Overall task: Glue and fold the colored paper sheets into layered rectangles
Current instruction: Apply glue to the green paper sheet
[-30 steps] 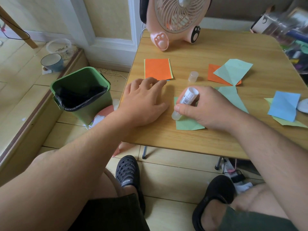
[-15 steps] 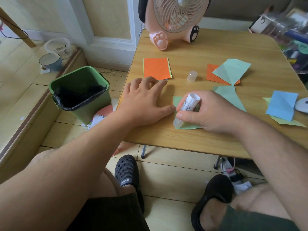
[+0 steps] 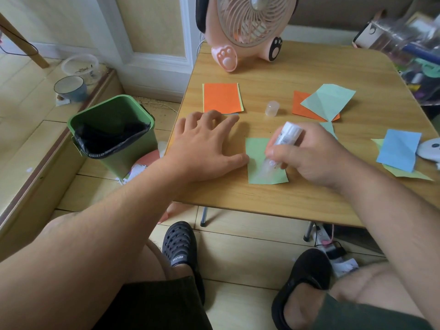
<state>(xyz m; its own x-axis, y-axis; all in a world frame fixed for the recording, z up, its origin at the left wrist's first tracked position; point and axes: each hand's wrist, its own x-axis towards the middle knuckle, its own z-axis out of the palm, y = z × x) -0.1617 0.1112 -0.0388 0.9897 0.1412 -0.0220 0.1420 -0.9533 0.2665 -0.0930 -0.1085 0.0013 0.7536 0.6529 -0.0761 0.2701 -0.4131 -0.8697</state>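
A small green paper rectangle (image 3: 258, 163) lies near the front edge of the wooden table (image 3: 285, 201). My right hand (image 3: 312, 156) grips a white glue stick (image 3: 284, 136), tilted, its tip down on the green paper. My left hand (image 3: 204, 148) lies flat on the table, fingers spread, thumb tip touching the paper's left edge. An orange rectangle (image 3: 221, 97) on a yellow-green sheet sits behind my left hand. The clear glue cap (image 3: 272, 108) stands upright mid-table. A pale green folded sheet (image 3: 328, 101) overlaps an orange sheet (image 3: 301, 104) farther right.
A blue sheet (image 3: 397, 148) on a yellow-green one lies at the right edge beside a white object (image 3: 431, 151). A pink fan (image 3: 247, 27) stands at the back. A green bin (image 3: 112, 132) sits on the floor left of the table. Clutter fills the far right.
My right hand has slid the glue stick across the green paper, now more toward its right side, uncovering more of the sheet. My left thumb has come to the paper's left edge.
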